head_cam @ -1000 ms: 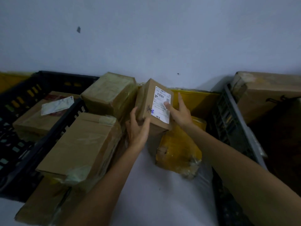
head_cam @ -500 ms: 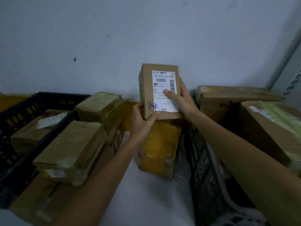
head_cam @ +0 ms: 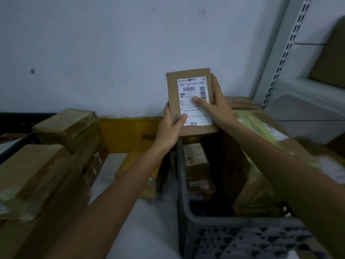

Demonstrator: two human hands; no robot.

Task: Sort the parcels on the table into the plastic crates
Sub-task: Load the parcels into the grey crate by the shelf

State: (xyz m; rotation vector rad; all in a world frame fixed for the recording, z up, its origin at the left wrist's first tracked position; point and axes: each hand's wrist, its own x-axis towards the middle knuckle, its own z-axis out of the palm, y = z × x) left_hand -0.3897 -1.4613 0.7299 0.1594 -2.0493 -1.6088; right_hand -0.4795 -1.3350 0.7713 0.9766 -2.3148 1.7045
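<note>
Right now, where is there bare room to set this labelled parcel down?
In the dark crate, a gap runs between the taped parcel and the big box, widening at the near wall; the labelled parcel may fit. Bare white table lies between that crate and the left parcel stack. Left side is crowded.
</note>
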